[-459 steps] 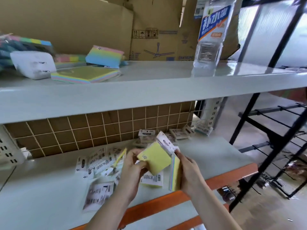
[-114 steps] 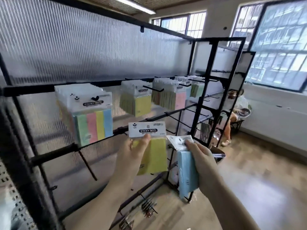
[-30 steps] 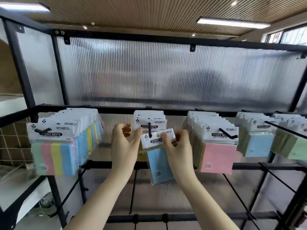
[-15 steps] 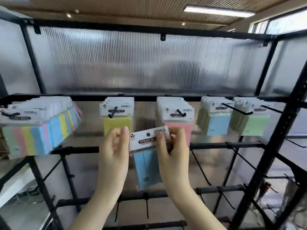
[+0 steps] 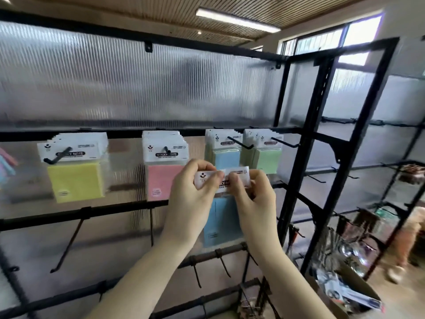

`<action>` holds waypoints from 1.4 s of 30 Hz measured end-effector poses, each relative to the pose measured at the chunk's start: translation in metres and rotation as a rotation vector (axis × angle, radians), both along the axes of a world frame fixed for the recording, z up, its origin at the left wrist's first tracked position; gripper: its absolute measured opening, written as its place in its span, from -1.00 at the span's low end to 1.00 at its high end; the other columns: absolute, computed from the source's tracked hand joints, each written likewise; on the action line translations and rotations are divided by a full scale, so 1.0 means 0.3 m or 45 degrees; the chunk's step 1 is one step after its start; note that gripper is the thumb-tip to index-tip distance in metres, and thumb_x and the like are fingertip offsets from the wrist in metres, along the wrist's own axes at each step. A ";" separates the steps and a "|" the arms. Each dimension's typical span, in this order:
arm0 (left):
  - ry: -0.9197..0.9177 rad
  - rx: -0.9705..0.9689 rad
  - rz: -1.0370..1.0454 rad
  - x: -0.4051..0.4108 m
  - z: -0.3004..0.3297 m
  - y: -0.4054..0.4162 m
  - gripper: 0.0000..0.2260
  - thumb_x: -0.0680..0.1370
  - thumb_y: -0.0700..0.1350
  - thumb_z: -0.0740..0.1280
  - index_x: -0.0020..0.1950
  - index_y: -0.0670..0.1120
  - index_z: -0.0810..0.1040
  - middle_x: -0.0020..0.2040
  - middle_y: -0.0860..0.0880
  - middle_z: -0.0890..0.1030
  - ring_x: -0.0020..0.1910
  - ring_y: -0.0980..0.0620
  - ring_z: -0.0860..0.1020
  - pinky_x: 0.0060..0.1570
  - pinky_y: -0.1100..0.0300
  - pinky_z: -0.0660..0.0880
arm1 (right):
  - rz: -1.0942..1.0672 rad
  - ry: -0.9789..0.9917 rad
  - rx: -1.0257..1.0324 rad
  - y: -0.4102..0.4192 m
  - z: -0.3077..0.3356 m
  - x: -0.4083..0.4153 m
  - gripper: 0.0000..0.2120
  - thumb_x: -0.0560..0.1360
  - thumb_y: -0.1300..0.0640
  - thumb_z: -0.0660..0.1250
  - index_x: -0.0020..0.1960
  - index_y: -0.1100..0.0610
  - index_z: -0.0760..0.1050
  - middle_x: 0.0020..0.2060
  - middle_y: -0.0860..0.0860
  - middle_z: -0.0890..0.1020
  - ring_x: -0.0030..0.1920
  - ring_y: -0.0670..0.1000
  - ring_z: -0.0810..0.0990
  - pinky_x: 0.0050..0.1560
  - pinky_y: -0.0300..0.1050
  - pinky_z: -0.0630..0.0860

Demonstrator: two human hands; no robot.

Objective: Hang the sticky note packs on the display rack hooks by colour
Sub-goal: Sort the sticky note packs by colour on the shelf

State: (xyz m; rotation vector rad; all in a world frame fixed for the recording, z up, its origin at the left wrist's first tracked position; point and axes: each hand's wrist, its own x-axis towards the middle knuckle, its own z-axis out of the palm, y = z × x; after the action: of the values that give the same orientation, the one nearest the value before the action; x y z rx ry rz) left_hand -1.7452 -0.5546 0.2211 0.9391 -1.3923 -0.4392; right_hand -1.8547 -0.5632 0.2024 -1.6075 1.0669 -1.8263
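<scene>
I hold a blue sticky note pack [image 5: 222, 223] by its white header card, my left hand [image 5: 192, 194] pinching the card's left end and my right hand [image 5: 254, 199] pinching its right end. The pack hangs in front of the rack, just below the hook [image 5: 240, 143] that carries the blue packs [image 5: 224, 155]. Along the same bar hang yellow packs [image 5: 76, 178], pink packs [image 5: 161, 180] and green packs [image 5: 268, 157], each on its own hook. Multicolour packs [image 5: 5, 165] show at the left edge.
The black display rack [image 5: 292, 157] has a ribbed translucent back panel and bare hooks [image 5: 69, 245] on the lower bars. A second black frame stands to the right. A cardboard box [image 5: 345, 293] of goods sits on the floor at lower right.
The view and both hands have shifted right along the rack; the blue pack now sits under the blue packs' hook instead of between the yellow and pink ones.
</scene>
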 end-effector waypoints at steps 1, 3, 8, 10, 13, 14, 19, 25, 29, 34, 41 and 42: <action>-0.006 -0.006 -0.025 -0.022 0.008 -0.019 -0.93 0.50 -0.14 0.39 -0.14 -0.10 0.52 -0.22 0.11 0.57 -0.19 0.31 0.50 -0.15 0.50 0.35 | -0.014 -0.013 0.016 -0.017 0.008 -0.022 -0.89 0.52 0.09 0.34 -0.15 0.09 0.47 -0.36 -0.09 0.57 -0.35 -0.21 0.50 -0.32 -0.39 0.38; -0.013 -0.007 -0.060 -0.056 0.017 -0.063 -0.93 0.51 -0.14 0.39 -0.12 -0.10 0.52 -0.22 0.12 0.56 -0.18 0.33 0.50 -0.14 0.51 0.35 | -0.003 -0.044 0.057 -0.051 0.024 -0.061 -0.82 0.48 0.00 0.34 -0.15 0.12 0.49 -0.37 -0.10 0.60 -0.35 -0.20 0.53 -0.31 -0.36 0.41; -0.035 -0.004 -0.144 -0.118 0.031 -0.178 -0.93 0.53 -0.17 0.37 -0.12 -0.07 0.51 -0.20 0.15 0.55 -0.16 0.36 0.50 -0.16 0.54 0.34 | 0.202 -0.162 0.213 -0.144 0.043 -0.133 -0.70 0.39 -0.07 0.33 -0.06 0.15 0.59 -0.20 0.11 0.67 -0.20 0.02 0.59 -0.15 -0.10 0.48; -0.056 -0.037 -0.164 -0.135 0.042 -0.224 -0.91 0.53 -0.18 0.36 -0.14 -0.05 0.50 -0.21 0.16 0.55 -0.16 0.37 0.50 -0.14 0.54 0.34 | 0.160 -0.142 0.195 -0.183 0.054 -0.153 -0.72 0.40 -0.07 0.34 -0.07 0.14 0.60 -0.18 0.16 0.67 -0.19 0.05 0.59 -0.13 -0.05 0.46; -0.057 -0.074 -0.210 -0.153 0.056 -0.296 -0.95 0.54 -0.17 0.35 -0.10 -0.08 0.51 -0.20 0.15 0.55 -0.15 0.34 0.51 -0.13 0.53 0.36 | 0.031 -0.094 0.125 -0.253 0.077 -0.175 -0.79 0.45 -0.03 0.36 -0.13 0.11 0.58 -0.26 0.08 0.67 -0.25 -0.01 0.59 -0.18 -0.10 0.47; -0.057 -0.074 -0.214 -0.159 0.057 -0.321 -0.96 0.55 -0.15 0.34 -0.09 -0.08 0.51 -0.20 0.16 0.55 -0.15 0.34 0.52 -0.15 0.52 0.36 | -0.005 -0.084 0.109 -0.277 0.083 -0.181 -0.84 0.47 0.00 0.36 -0.15 0.10 0.57 -0.29 0.05 0.65 -0.27 -0.02 0.58 -0.19 -0.10 0.47; -0.006 -0.066 -0.243 -0.177 0.043 -0.406 -0.95 0.54 -0.16 0.35 -0.11 -0.04 0.51 -0.21 0.16 0.55 -0.14 0.34 0.52 -0.15 0.52 0.38 | -0.014 -0.072 0.110 -0.367 0.069 -0.203 -0.74 0.49 -0.04 0.37 -0.13 0.18 0.56 -0.21 0.24 0.62 -0.21 0.12 0.56 -0.14 0.03 0.45; -0.022 -0.119 -0.264 -0.164 0.017 -0.436 -0.97 0.54 -0.23 0.34 -0.07 -0.13 0.52 -0.16 0.12 0.55 -0.10 0.30 0.53 -0.09 0.50 0.39 | 0.067 -0.097 0.101 -0.410 0.038 -0.201 -0.70 0.48 -0.02 0.39 -0.12 0.25 0.54 -0.28 0.20 0.59 -0.27 0.00 0.51 -0.25 -0.18 0.43; 0.019 -0.180 -0.043 -0.165 -0.024 -0.466 -0.85 0.52 -0.16 0.37 0.04 -0.03 0.45 -0.03 0.09 0.54 0.03 0.17 0.53 0.03 0.34 0.43 | 0.077 -0.054 0.039 -0.444 0.032 -0.200 -0.95 0.52 0.16 0.34 -0.07 0.15 0.52 -0.22 0.22 0.57 -0.23 -0.03 0.53 -0.18 -0.20 0.47; 0.025 -0.178 0.266 -0.156 -0.108 -0.518 -0.71 0.50 -0.16 0.37 0.15 0.01 0.36 0.06 0.09 0.45 0.09 0.16 0.46 0.10 0.44 0.37 | 0.070 -0.027 0.044 -0.516 -0.013 -0.187 -0.81 0.49 0.24 0.38 0.06 0.18 0.43 -0.14 -0.05 0.58 -0.21 -0.28 0.56 -0.15 -0.40 0.47; 0.079 0.042 0.404 -0.131 -0.184 -0.605 -0.74 0.50 -0.01 0.36 0.10 -0.01 0.36 0.04 -0.02 0.49 0.01 0.08 0.51 -0.07 0.46 0.41 | 0.053 0.089 0.182 -0.621 -0.065 -0.177 -0.72 0.50 0.12 0.38 0.17 0.13 0.42 0.02 -0.03 0.57 -0.02 -0.16 0.57 -0.04 -0.34 0.48; 0.070 0.075 0.413 -0.132 -0.192 -0.615 -0.75 0.51 0.00 0.35 0.09 -0.02 0.36 0.04 -0.03 0.50 0.01 0.05 0.52 -0.10 0.47 0.41 | 0.045 0.113 0.202 -0.630 -0.069 -0.176 -0.72 0.51 0.12 0.37 0.18 0.11 0.41 0.04 -0.04 0.56 0.00 -0.14 0.56 -0.02 -0.33 0.47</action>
State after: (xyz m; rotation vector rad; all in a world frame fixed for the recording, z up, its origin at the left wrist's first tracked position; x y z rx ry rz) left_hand -1.7848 -0.7390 0.1635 1.1695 -1.1560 -0.2588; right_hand -1.9074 -0.7522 0.1816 -1.6150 1.1834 -1.6179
